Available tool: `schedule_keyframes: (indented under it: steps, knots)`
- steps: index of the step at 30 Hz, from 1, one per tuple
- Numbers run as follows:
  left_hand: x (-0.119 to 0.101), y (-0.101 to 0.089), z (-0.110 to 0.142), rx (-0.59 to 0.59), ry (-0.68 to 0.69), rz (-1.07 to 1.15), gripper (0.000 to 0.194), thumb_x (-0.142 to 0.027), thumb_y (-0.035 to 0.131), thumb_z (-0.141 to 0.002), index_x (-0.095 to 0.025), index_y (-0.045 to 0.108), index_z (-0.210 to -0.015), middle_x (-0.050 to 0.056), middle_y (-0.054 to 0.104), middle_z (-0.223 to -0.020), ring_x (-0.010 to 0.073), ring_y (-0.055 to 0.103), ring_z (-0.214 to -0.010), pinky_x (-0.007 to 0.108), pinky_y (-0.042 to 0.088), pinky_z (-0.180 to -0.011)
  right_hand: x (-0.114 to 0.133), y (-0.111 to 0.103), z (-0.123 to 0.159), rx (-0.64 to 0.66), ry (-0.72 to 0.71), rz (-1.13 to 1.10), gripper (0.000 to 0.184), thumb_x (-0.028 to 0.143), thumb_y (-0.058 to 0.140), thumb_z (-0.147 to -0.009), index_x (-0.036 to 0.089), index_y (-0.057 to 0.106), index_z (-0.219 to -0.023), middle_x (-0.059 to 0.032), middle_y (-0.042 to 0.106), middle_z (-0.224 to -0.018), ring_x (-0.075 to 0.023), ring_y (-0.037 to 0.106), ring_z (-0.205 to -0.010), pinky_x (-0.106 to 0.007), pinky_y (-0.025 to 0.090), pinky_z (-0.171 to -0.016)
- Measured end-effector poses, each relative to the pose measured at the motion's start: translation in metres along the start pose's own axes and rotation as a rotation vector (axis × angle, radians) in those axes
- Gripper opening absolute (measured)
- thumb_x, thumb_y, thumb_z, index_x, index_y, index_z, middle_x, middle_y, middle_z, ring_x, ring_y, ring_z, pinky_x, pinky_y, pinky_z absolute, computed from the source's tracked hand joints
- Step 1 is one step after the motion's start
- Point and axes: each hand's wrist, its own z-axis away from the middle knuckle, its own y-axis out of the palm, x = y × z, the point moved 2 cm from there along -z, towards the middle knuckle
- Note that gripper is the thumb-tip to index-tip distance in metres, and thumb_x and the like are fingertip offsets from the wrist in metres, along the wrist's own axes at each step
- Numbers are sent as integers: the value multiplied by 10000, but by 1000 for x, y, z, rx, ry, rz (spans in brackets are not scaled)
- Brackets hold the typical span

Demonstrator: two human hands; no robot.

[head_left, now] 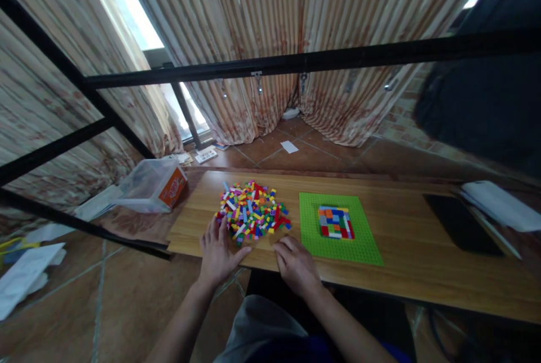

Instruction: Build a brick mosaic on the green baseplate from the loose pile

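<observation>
A heap of loose toy building bricks (253, 211) in many colours lies on the wooden table. At its near left edge rests my left hand (217, 253), thumb and fingers apart, fingertips touching or close to the outer bricks. My right hand (296, 264) is between the heap and the green baseplate (308, 222), low over the table's front edge. Its fingers are curled together, and whatever they may hold is hidden. On the baseplate sits a squarish block of joined bricks (336, 222) in blue, orange, red, white and other colours.
A clear plastic box (146, 182) with an orange label stands left of the table (406, 228). On the table's right lie a black flat panel (460, 222) and white papers or cloth (502, 202). A black metal bar (279, 63) crosses in front of the curtains.
</observation>
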Motion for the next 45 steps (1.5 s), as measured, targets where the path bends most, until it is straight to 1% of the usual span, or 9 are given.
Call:
schedule_keyframes:
  steps: [7, 15, 20, 23, 27, 31, 34, 37, 45]
  knots:
    - [-9, 9, -22, 62, -50, -37, 1101, -786, 575, -659, -177, 221, -1505, 235, 243, -1551, 396, 250, -1424, 586, 253, -1093, -5, -3, 2, -18, 52, -167, 233, 173, 450, -930, 215, 667, -1002, -54, 634, -973, -167, 601, -900, -284, 480, -810]
    - [-14, 6, -28, 26, 10, 111, 1058, -738, 630, -662, -184, 260, -1484, 196, 312, -1531, 353, 311, -1402, 534, 277, -1113, -7, -7, -3, -48, 134, -332, 242, 251, 440, -947, 218, 671, -1011, -46, 664, -966, -157, 641, -886, -280, 502, -807]
    - [-6, 9, -27, -71, 23, 289, 755, -565, 537, -851, -191, 298, -1463, 167, 379, -1485, 303, 371, -1370, 498, 341, -1101, 0, -5, -24, -35, 73, -274, 255, 250, 437, -944, 222, 680, -1016, -50, 677, -981, -163, 638, -895, -290, 497, -812]
    - [1, 15, -27, -191, -57, 367, 570, -444, 440, -935, -182, 343, -1432, 162, 451, -1419, 273, 418, -1335, 486, 382, -1081, 9, -2, -47, -40, 28, -184, 250, 251, 453, -936, 219, 683, -1028, -61, 675, -1004, -186, 616, -943, -323, 485, -857]
    - [7, 21, -26, -303, -143, 366, 444, -360, 383, -966, -164, 416, -1364, 159, 533, -1332, 256, 487, -1265, 478, 430, -1042, 22, 7, -80, -17, 3, -55, 255, 252, 495, -914, 210, 668, -1096, -80, 651, -1074, -220, 569, -1024, -375, 451, -932]
    - [4, 22, -27, -286, -148, 293, 399, -327, 405, -958, -147, 471, -1308, 159, 576, -1280, 264, 515, -1225, 485, 444, -1022, 30, 17, -101, 54, -36, 70, 326, 269, 559, -883, 208, 639, -1194, -112, 577, -1264, -273, 488, -1166, -432, 396, -1004]
    - [1, 20, -29, -256, -122, 232, 384, -307, 434, -945, -142, 494, -1286, 157, 591, -1264, 268, 525, -1213, 483, 443, -1021, 28, 24, -106, 116, -57, 146, 345, 307, 590, -876, 240, 642, -1210, -104, 523, -1359, -300, 444, -1214, -457, 376, -1010]
    - [0, 20, -30, -249, -105, 195, 374, -303, 443, -942, -137, 505, -1272, 155, 602, -1248, 266, 537, -1196, 470, 447, -1014, 21, 24, -103, 147, -66, 157, 311, 311, 567, -896, 272, 654, -1192, -81, 567, -1306, -279, 453, -1196, -443, 374, -1003]
    - [-2, 20, -29, -247, -100, 180, 358, -306, 449, -941, -152, 514, -1257, 138, 618, -1227, 260, 552, -1174, 463, 446, -1011, -9, 5, -85, 103, -6, 109, 270, 278, 540, -900, 252, 687, -1126, -66, 618, -1228, -259, 485, -1134, -428, 388, -995]
